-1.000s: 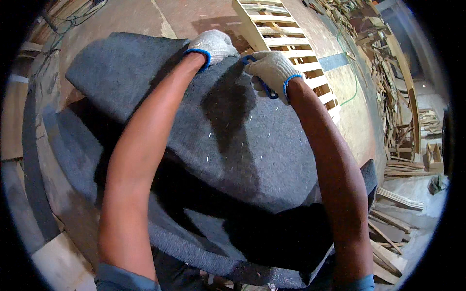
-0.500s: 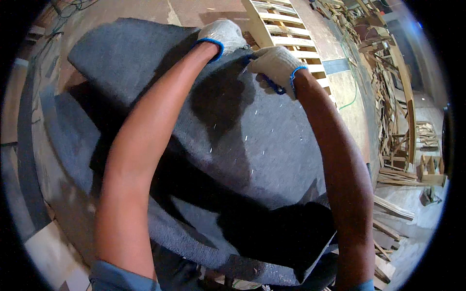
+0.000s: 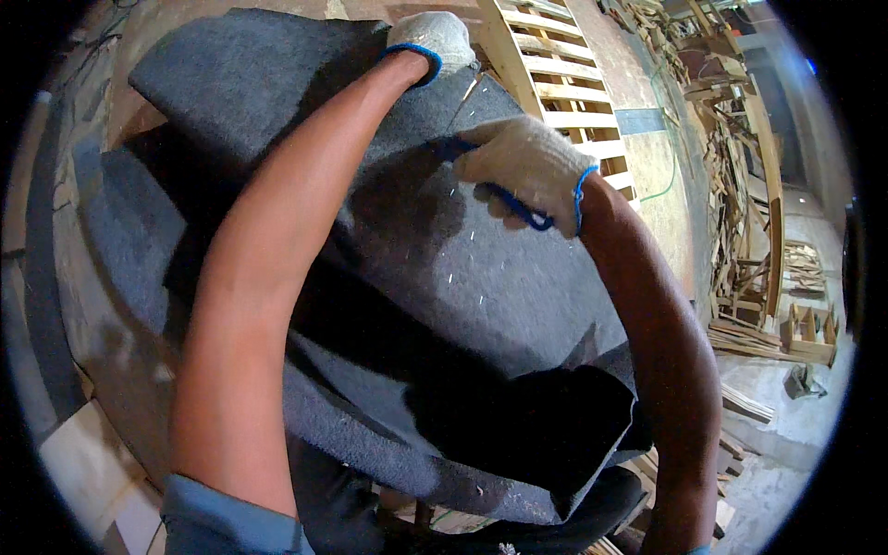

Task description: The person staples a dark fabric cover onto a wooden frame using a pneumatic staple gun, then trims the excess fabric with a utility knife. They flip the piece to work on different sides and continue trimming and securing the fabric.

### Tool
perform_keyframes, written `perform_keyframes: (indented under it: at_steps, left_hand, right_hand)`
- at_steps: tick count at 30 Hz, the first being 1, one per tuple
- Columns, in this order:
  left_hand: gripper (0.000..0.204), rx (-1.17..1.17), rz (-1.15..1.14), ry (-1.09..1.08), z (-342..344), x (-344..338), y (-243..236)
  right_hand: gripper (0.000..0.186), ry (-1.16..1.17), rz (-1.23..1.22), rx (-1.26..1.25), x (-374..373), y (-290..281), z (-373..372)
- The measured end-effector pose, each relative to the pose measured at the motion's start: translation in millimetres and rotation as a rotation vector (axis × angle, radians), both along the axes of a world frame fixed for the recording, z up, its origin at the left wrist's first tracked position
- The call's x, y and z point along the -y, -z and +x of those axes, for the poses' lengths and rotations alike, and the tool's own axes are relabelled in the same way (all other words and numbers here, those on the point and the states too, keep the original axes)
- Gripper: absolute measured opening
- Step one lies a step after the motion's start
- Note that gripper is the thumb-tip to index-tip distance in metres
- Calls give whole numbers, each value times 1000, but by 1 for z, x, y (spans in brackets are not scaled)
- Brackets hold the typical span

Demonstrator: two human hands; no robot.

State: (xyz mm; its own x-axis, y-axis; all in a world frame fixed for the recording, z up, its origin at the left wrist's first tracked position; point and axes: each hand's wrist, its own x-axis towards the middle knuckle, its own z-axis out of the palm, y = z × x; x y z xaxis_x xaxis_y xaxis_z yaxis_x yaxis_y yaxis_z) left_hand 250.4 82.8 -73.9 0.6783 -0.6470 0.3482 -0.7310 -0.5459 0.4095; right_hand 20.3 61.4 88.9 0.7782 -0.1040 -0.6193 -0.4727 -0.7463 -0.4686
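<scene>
Left white-gloved hand [image 3: 433,42] clamps far edge of dark-grey felt-like sheet [image 3: 536,301], apparently for steadiness; right white-gloved hand [image 3: 535,166] grips blue-handled tool [image 3: 520,207] over sheet.

arms [image 3: 277,236] forward; left hand [image 3: 437,42] farther out; right hand [image 3: 527,166] nearer, in a curl

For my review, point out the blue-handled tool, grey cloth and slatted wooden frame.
Blue-handled tool [image 3: 518,205], head view: on its handle.
Grey cloth [image 3: 527,301], head view: on its lit surface.
Slatted wooden frame [image 3: 573,93], head view: on one slat.
</scene>
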Motion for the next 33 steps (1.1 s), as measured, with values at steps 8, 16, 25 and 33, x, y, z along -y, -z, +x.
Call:
perform_keyframes:
  at_steps: [8, 16, 25, 33]
  left_hand:
    - [39, -54, 86, -4, -7, -19, -32]
    - [39, 37, -8, -9, 14, -23, -34]
    - [36, -198, -28, -104, -38, -53, -104]
    - [34, -56, -133, -98, -26, -123, -147]
  right_hand:
    - [47, 76, 157, -191, -54, -21, -40]
    - [35, 60, 175, -185, -91, -37, -61]
    - [45, 102, 170, -240, -85, -34, -70]
    - [52, 186, 194, -123, -90, -31, -86]
